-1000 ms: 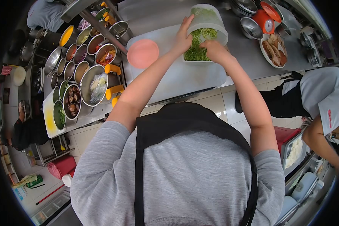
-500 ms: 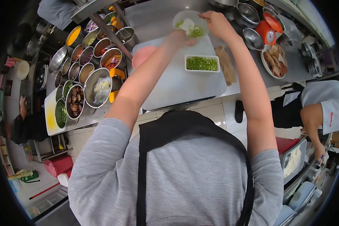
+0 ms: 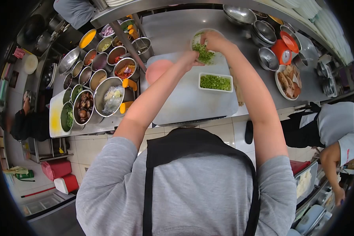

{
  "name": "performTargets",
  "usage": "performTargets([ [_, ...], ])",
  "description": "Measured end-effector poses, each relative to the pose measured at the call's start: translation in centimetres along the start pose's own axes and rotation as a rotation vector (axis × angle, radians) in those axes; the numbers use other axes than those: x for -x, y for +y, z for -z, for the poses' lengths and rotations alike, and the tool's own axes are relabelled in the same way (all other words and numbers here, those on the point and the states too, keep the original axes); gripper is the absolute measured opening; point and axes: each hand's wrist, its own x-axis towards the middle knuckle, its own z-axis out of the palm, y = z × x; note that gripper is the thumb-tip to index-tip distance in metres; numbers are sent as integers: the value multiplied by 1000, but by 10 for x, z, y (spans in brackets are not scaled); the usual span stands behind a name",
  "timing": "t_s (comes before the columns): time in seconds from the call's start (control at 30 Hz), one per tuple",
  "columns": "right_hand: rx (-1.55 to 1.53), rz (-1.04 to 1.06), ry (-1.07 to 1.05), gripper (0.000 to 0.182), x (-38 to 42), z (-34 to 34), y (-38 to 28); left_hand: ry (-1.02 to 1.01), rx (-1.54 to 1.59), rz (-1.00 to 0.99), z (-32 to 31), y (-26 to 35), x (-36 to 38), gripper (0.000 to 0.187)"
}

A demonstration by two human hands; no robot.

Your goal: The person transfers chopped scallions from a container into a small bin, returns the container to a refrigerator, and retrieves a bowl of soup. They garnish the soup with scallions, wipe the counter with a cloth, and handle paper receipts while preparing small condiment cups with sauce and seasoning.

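A translucent bowl [image 3: 196,34] with chopped scallions [image 3: 205,56] in it is at the far edge of the white cutting board [image 3: 177,104]. My left hand [image 3: 190,59], slightly blurred, is closed at the bowl's near-left rim. Inside the bowl, my right hand [image 3: 214,41] has its fingers bent down at the greens; whatever is between the fingertips is hidden. Nearer to me on the board stands a white rectangular container [image 3: 216,89] filled with chopped scallions. A pink round item [image 3: 157,70] lies partly behind my left forearm.
Metal containers of ingredients, including mushrooms [image 3: 84,106], crowd the left counter. An orange scale [image 3: 285,49], metal bowls [image 3: 268,59] and a bowl of brown pieces [image 3: 289,82] stand right. A metal shelf [image 3: 153,8] crosses above. A co-worker's arm [image 3: 330,165] is at lower right.
My right hand has gone from the bowl's far rim into the bowl. More chopped scallions show there, where a white patch was visible. The view has shifted slightly.
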Motion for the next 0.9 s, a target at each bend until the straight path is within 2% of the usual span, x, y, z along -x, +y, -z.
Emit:
performTargets([
  [0.07,-124,-174,104,19,0,31,-12,109,148,31,5,10,11,41],
  [0.1,-124,-168,106,19,-2,30,-10,113,148,26,29,-3,-6,41],
  [0.13,-190,-87,252,18,-3,26,-5,-86,-191,-197,68,-30,-37,41],
  [0.17,-256,-6,396,17,-3,23,-2,-190,-367,-297,69,-29,-37,41],
  [0.2,-256,-2,395,17,-2,26,-5,-282,-528,-416,68,-28,-36,42],
  [0.27,-291,-157,255,17,-2,35,-14,225,512,281,6,26,16,40],
  [0.37,-113,-162,244,14,-6,21,-12,181,521,224,8,18,8,39],
  [0.4,-110,-162,245,14,-4,13,-7,178,522,223,10,14,7,39],
  [0.47,-239,16,378,15,1,-2,1,-24,459,129,20,10,9,38],
  [0.5,-241,16,379,15,3,3,-4,-23,458,128,19,12,11,38],
  [0.57,-447,-41,16,20,13,10,-13,70,347,122,16,13,12,37],
  [0.7,-442,86,75,24,38,0,-29,124,301,162,5,19,17,36],
  [0.77,-393,48,338,29,54,6,-34,129,272,179,-3,23,22,40],
  [0.8,-393,47,338,29,65,7,-35,128,271,179,-7,25,26,40],
  [0.87,-810,-451,725,35,85,3,-33,97,174,-22,-19,26,41,45],
  [0.9,-810,-452,727,35,91,-8,-29,95,174,-23,-28,27,49,45],
])
